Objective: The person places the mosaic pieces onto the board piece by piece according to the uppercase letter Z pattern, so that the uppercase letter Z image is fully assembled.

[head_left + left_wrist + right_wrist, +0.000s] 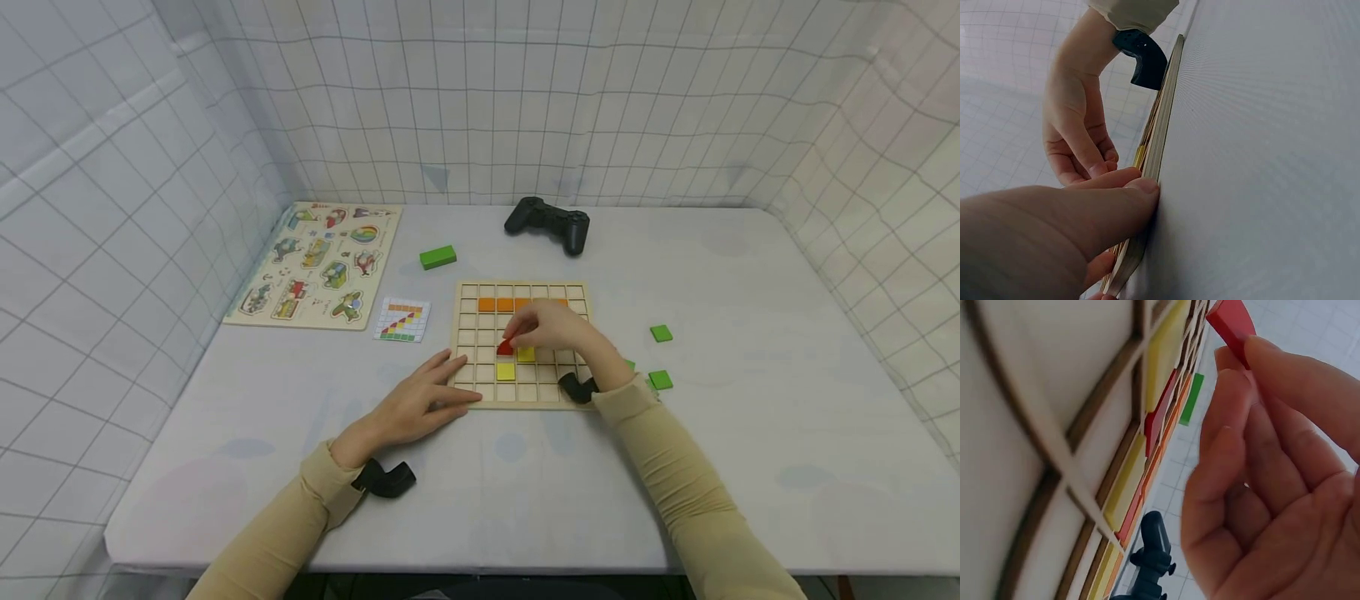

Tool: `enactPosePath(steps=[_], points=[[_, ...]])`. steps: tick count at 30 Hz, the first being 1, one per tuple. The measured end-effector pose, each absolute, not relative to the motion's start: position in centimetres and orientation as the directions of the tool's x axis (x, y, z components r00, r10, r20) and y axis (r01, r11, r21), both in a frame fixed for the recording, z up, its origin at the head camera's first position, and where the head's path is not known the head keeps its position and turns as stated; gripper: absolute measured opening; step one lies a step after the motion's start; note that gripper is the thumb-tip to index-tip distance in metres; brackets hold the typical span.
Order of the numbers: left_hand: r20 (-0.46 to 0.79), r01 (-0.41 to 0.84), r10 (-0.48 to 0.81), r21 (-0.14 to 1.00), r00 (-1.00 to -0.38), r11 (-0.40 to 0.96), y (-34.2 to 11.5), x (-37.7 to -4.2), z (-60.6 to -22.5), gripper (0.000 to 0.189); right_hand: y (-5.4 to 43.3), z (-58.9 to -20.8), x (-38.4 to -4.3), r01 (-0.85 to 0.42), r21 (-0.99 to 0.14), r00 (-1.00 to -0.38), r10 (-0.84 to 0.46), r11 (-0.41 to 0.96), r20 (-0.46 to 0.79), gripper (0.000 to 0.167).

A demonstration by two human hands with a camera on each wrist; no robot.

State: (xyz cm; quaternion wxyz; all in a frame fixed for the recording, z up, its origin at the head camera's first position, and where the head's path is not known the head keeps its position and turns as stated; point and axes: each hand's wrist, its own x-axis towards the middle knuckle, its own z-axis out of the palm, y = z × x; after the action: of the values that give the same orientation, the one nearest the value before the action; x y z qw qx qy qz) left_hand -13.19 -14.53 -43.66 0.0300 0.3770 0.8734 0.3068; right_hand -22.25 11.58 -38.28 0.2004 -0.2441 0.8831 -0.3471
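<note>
My right hand [551, 325] pinches a red tile with a curved edge [1232, 325] between thumb and fingertips, close over the wooden grid board [465, 337]. Yellow tiles [506, 372] lie in cells right by it, and part of the board is hidden under this hand. A row of orange tiles [487, 305] fills cells near the far edge. Red tiles [1160, 415] also sit in the grid in the right wrist view. With fingers spread and fairly straight, my left hand [416, 406] rests on the board's near left corner, thumb along the front edge.
Left of the board lies a printed pattern card [402, 320], with a picture puzzle board [307, 265] beyond it. A green block [438, 257] and a black game controller [547, 223] are behind. Loose green tiles [661, 333] lie to the right.
</note>
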Motion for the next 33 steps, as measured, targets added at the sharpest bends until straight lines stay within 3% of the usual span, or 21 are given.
enactPosePath(steps=[17, 27, 33], points=[[0.171, 0.642, 0.682, 0.555, -0.711, 0.530, -14.5, -13.3, -43.7, 0.025, 11.3, -38.7, -22.1, -0.321, -0.617, -0.779, -0.571, 0.719, -0.260, 0.014], [0.166, 0.639, 0.680, 0.551, -0.714, 0.537, -14.5, -13.2, -43.7, 0.025, 15.5, -37.3, -23.1, -0.302, -0.732, -0.780, -0.600, 0.611, -0.179, 0.030], [0.159, 0.632, 0.674, 0.549, -0.721, 0.547, -14.5, -13.2, -43.7, 0.025, 19.1, -36.0, -23.4, -0.236, -0.794, -0.818, -0.556, 0.560, -0.149, 0.037]])
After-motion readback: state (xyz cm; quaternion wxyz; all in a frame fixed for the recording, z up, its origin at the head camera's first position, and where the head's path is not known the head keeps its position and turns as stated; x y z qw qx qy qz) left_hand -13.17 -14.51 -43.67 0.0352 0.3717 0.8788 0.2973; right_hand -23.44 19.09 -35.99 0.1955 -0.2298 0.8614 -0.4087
